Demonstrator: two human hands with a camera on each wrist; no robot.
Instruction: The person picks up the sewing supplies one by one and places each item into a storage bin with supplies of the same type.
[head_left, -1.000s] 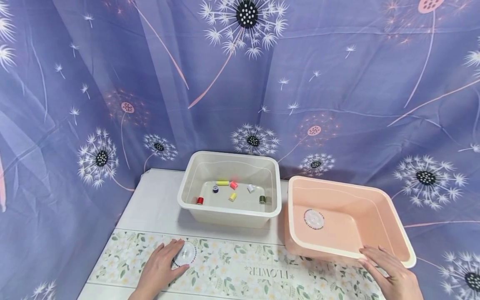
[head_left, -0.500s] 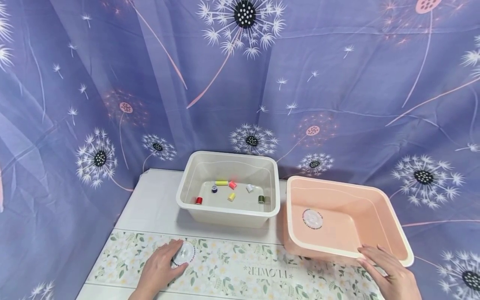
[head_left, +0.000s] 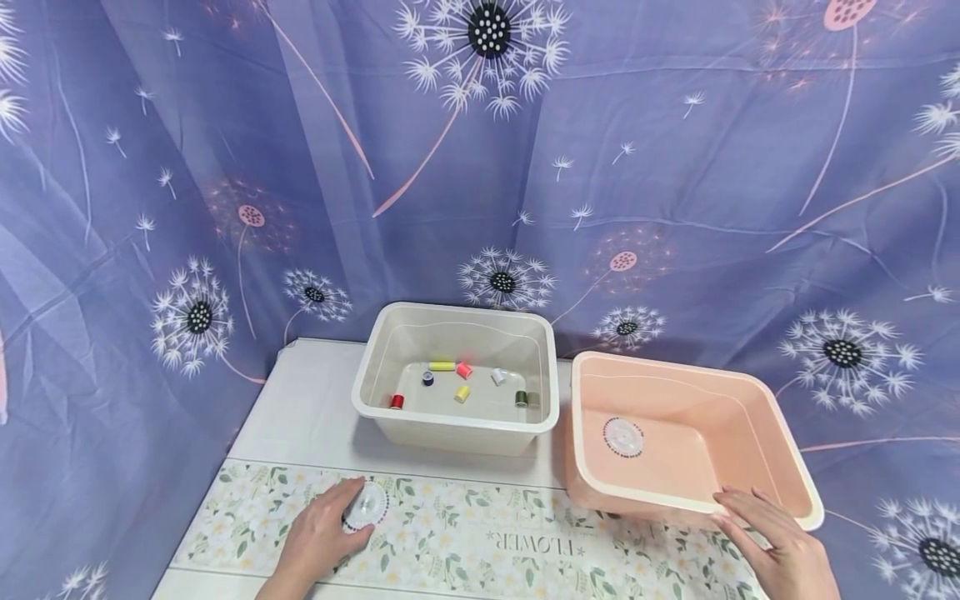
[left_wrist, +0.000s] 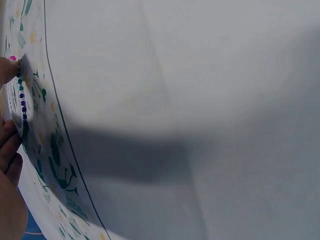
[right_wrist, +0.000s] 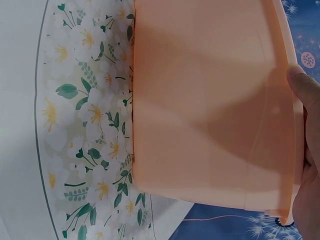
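My left hand point(head_left: 321, 533) holds a clear round wheel of pins point(head_left: 366, 507), thumb and fingers at opposite edges, low over the flowered strip of the table. Coloured pin heads ring its edge; in the left wrist view the wheel point(left_wrist: 22, 102) shows edge-on between thumb and fingers. The right hand point(head_left: 780, 537) grips the front rim of a pink plastic bin point(head_left: 637, 492) near its right corner. In the right wrist view the thumb point(right_wrist: 304, 82) lies on the rim of the bin point(right_wrist: 210, 100). Inside that bin, toward the left, lies a second pin wheel point(head_left: 623, 437).
Left of the pink bin stands a grey-white bin point(head_left: 457, 421). Several small thread spools lie apart in it, among them a red spool point(head_left: 397, 402) and a dark green spool point(head_left: 521, 399). A purple dandelion-print curtain point(head_left: 420, 167) hangs right behind the table point(head_left: 318, 400).
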